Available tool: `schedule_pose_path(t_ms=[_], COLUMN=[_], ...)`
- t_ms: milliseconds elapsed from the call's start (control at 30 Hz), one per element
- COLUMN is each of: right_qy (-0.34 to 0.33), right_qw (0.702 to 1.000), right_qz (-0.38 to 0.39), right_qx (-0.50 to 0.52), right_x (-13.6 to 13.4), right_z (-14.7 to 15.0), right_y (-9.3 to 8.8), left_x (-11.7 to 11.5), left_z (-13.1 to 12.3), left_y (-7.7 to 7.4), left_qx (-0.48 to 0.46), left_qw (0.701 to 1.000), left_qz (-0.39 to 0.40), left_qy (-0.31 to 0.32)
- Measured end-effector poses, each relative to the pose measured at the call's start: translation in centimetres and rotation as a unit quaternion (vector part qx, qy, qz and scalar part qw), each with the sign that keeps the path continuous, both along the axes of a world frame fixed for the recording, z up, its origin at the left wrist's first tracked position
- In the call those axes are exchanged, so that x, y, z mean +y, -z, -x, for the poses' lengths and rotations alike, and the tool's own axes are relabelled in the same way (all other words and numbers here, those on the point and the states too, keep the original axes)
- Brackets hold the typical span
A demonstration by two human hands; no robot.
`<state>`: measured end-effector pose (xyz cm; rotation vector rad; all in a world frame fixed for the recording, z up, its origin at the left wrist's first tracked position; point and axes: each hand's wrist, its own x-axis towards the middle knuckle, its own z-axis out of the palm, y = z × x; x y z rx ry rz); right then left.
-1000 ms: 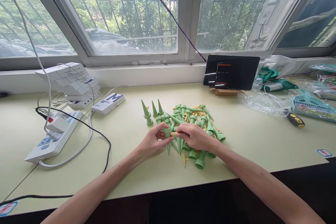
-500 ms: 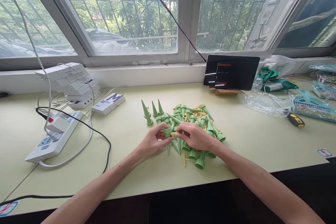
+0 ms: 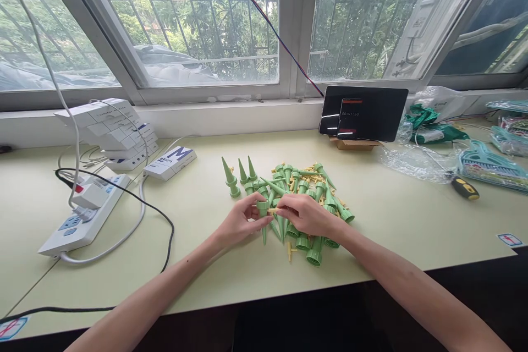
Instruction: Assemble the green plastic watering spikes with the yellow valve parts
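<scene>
My left hand (image 3: pixel 246 219) is closed on a green plastic watering spike (image 3: pixel 263 208), its point hanging down and its wide ribbed collar on top. Pinched in the fingers of my right hand (image 3: pixel 304 212) is a small yellow valve piece (image 3: pixel 273 210), its end against the spike's side; whether it sits inside the spike I cannot tell. Around and behind my right hand lies a pile of green spikes (image 3: pixel 314 256) mixed with yellow pieces. One loose yellow piece (image 3: pixel 289 252) rests in front of the pile. Several spikes stand point-up beyond my left hand, including one spike (image 3: pixel 230 179) at the left.
On the left are a power strip (image 3: pixel 84 220) with cables, stacked white boxes (image 3: pixel 119 132) and a single white box (image 3: pixel 171 163). A dark tablet (image 3: pixel 379 113) with a phone (image 3: pixel 350 119) leans at the back. Plastic packaging (image 3: pixel 416 162) and a yellow-black handle (image 3: pixel 465 188) lie right.
Almost nothing differs. Both hands keep their hold on the spike and the yellow piece, with only a very slight shift of the fingers.
</scene>
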<state>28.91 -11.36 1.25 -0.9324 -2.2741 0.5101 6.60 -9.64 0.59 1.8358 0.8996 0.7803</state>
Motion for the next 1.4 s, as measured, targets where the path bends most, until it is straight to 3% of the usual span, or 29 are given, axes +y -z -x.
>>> schedule_pose_path(t_ms=[1400], right_qy=[-0.004], right_qw=[1.0], right_qz=[0.004], right_qx=[-0.012], right_x=[0.12], right_z=[0.02], right_y=[0.35], left_x=[0.24], left_z=[0.23], left_y=[0.68], left_qx=[0.02], left_qw=[0.999], left_qz=[-0.027], left_qy=[-0.001])
